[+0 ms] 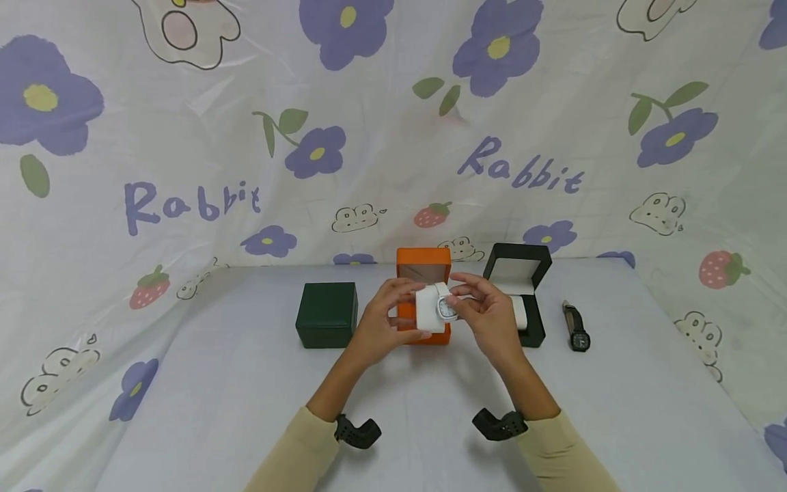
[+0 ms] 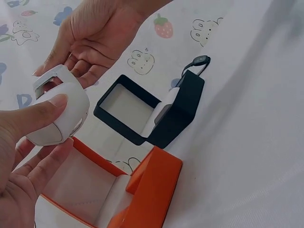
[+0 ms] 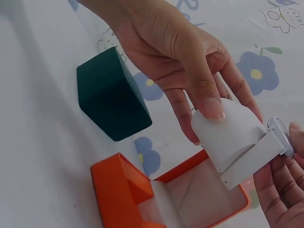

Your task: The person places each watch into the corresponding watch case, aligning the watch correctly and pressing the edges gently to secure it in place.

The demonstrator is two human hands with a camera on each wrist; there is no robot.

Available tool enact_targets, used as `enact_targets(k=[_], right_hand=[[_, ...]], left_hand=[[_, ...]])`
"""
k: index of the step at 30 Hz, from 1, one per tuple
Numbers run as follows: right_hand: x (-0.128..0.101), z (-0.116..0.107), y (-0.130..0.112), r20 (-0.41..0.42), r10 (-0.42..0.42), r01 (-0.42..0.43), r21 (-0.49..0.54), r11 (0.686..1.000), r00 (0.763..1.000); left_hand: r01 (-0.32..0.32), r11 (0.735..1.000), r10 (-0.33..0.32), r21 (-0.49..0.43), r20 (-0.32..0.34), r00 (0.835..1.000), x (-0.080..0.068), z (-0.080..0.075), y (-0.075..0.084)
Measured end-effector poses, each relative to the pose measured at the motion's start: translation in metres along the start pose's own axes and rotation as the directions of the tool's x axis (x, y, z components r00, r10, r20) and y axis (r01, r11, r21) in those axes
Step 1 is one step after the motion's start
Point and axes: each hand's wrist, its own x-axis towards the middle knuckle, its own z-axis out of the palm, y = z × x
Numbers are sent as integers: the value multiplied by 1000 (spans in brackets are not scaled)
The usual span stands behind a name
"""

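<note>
My left hand (image 1: 393, 311) grips a white watch cushion (image 1: 429, 311), thumb on top and fingers underneath, just above an open orange box (image 1: 423, 270). A white watch (image 1: 447, 309) is wrapped round the cushion. My right hand (image 1: 470, 301) pinches the watch at the cushion's right side. In the left wrist view the thumb presses the cushion (image 2: 61, 118) and the orange box (image 2: 147, 190) lies open below it. The right wrist view shows the white strap (image 3: 256, 152) across the cushion (image 3: 228, 135), with my right fingers (image 3: 285, 190) at its buckle end.
A closed dark green box (image 1: 327, 314) stands left of the orange one. On the right, an open black box (image 1: 519, 273) holds a white cushion. A black watch (image 1: 576, 329) lies flat beyond it. Flower-print cloth covers the table (image 1: 215, 383) and the backdrop.
</note>
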Motion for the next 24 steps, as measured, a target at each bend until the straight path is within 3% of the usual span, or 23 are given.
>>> enact_targets(k=[7, 13, 19, 24], right_hand=[[0, 5, -1, -65, 1, 1, 30, 1000, 998], [-2, 7, 0, -124, -14, 7, -59, 998, 992], [-3, 7, 2, -99, -42, 26, -157, 987, 994], [-5, 6, 2, -57, -64, 54, -169, 984, 996]], left_hand=[[23, 1000, -23, -16, -25, 999, -2, -1, 2], [21, 1000, -22, -21, -54, 998, -1, -1, 5], [23, 1000, -25, -17, -69, 997, -1, -1, 5], [34, 999, -35, -16, -74, 997, -3, -2, 5]])
